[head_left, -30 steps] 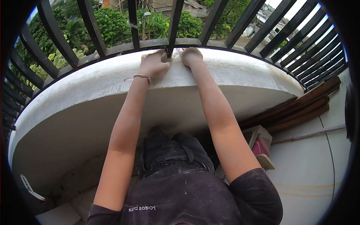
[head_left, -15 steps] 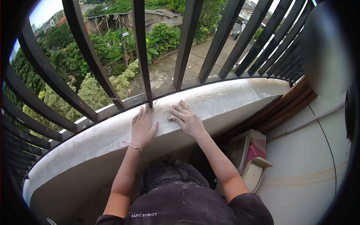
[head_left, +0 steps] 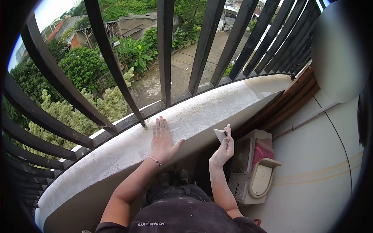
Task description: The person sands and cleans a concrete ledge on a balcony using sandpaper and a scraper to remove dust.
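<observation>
My left hand (head_left: 162, 141) lies flat on top of the white, curved ledge (head_left: 202, 113), fingers stretched toward the railing. A bracelet circles that wrist. Off the ledge's inner edge, my right hand (head_left: 222, 149) is raised, pinching a small folded piece of sandpaper (head_left: 220, 134), pale on the face toward me and dark near the fingertips. Whitish dust coats both hands. The ledge's painted surface looks scuffed and patchy, with a rougher spot by the foot of a bar near my left fingertips.
Black railing bars (head_left: 164, 54) rise along the ledge's outer side, with trees and a paved yard far below. On my right stand a pale box-shaped unit (head_left: 243, 186), a pink item (head_left: 258, 152) and a cream tray-like piece (head_left: 261, 182) against a tiled surface (head_left: 311, 163).
My right hand has lifted off the ledge and moved right and toward me, bringing the sandpaper into view. My left hand has shifted right but stays on the ledge; the view has moved slightly.
</observation>
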`<state>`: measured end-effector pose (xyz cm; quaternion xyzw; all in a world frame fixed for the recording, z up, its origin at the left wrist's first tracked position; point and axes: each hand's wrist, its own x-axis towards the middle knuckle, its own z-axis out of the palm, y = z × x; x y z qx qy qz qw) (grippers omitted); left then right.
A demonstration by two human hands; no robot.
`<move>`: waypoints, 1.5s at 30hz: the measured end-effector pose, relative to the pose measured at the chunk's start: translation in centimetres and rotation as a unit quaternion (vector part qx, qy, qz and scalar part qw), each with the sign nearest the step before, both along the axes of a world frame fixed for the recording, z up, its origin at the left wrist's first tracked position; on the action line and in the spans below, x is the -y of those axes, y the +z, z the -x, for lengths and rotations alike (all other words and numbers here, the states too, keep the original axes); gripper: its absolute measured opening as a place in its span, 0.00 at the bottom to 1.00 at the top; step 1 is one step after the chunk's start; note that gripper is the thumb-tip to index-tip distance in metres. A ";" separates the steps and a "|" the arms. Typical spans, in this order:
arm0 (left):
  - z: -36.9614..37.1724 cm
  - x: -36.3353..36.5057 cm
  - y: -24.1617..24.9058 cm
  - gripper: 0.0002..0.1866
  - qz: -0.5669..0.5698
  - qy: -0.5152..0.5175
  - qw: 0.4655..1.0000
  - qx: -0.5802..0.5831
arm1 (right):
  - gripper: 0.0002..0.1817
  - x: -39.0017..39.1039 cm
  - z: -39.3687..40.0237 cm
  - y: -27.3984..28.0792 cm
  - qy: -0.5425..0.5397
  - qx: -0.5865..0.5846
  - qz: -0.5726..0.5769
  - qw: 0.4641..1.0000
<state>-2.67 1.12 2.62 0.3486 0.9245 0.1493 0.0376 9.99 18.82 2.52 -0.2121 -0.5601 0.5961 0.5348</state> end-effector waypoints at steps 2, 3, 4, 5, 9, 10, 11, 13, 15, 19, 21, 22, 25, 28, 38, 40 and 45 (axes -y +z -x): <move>0.6 -2.0 0.3 0.59 0.029 0.025 0.999 -0.007 | 0.16 -1.3 -1.6 0.0 -0.053 0.012 0.030 0.998; 0.9 -2.8 0.3 0.59 0.025 0.037 0.999 -0.001 | 0.17 -1.7 -2.2 0.1 -0.066 -0.002 0.055 0.996; 1.3 -3.6 0.1 0.60 0.022 0.049 0.999 0.006 | 0.17 -2.1 -3.0 0.2 -0.079 -0.016 0.082 0.993; 1.6 -4.4 -0.1 0.60 0.019 0.061 0.998 0.012 | 0.16 -2.4 -3.9 -0.2 -0.087 -0.018 0.089 0.992; 3.1 -9.8 -1.0 0.61 -0.019 0.108 0.993 0.040 | 0.16 -2.8 -6.3 -0.1 -0.108 -0.028 0.118 0.987; 3.6 -11.3 -1.0 0.61 -0.025 0.114 0.992 0.047 | 0.16 -2.9 -6.9 -0.2 -0.107 -0.024 0.109 0.988; 3.8 -12.7 -0.9 0.61 -0.030 0.119 0.991 0.054 | 0.16 -3.0 -7.4 -0.3 -0.106 -0.019 0.100 0.989; 4.4 -15.6 -0.4 0.60 -0.025 0.116 0.991 0.069 | 0.16 -3.6 -7.8 -0.2 -0.094 -0.009 0.065 0.993; 4.7 -18.3 -0.4 0.58 -0.031 0.112 0.991 0.071 | 0.16 -4.1 -7.6 0.2 -0.087 -0.008 0.043 0.995; 4.8 -20.0 -1.1 0.58 -0.132 0.040 0.987 0.078 | 0.15 -4.1 -7.4 1.8 -0.084 0.009 0.019 0.996; 3.6 -17.6 -1.4 0.57 -0.081 0.067 0.993 0.044 | 0.15 -4.4 -7.8 2.0 -0.071 0.026 0.002 0.997; 3.2 -16.1 -1.4 0.57 -0.054 0.079 0.995 0.025 | 0.15 -4.6 -8.2 1.7 -0.059 0.030 -0.004 0.998; 3.5 -11.0 -1.9 0.55 -0.023 0.125 0.992 0.023 | 0.15 -5.1 -9.0 0.3 -0.057 0.048 0.003 0.997; 4.7 -9.8 -1.3 0.52 -0.025 0.120 0.992 0.033 | 0.15 -5.0 -9.5 -1.3 -0.070 0.071 0.045 0.994; 10.7 -16.2 1.3 0.50 0.023 -0.078 0.990 0.114 | 0.15 -6.0 -10.5 -4.4 -0.078 0.072 0.083 0.991; 11.8 -16.8 -1.6 0.51 -0.042 -0.155 0.986 0.037 | 0.15 -6.3 -10.5 -4.8 -0.082 0.057 0.103 0.990; 11.3 -17.6 -1.5 0.51 -0.019 -0.217 0.976 0.017 | 0.15 -6.7 -10.2 -4.5 -0.100 0.041 0.102 0.989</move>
